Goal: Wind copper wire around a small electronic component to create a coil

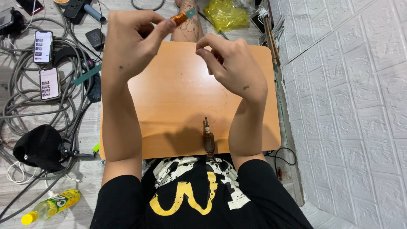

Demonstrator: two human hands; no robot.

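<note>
I'm watching the left hand [131, 40] pinching the copper wire spool [179, 18], right hand [231, 63] curling shut, apparently drawing wire; the motor armature [208, 141] is lying untouched.

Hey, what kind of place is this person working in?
Probably a makeshift home repair spot on the floor: a low orange wooden table, a brown motor armature on it, and grey tangled cables beside two lit phones.

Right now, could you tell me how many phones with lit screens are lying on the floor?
2: one phone among the grey cables left of the table, the second phone just below it. Others may be hidden.
</note>
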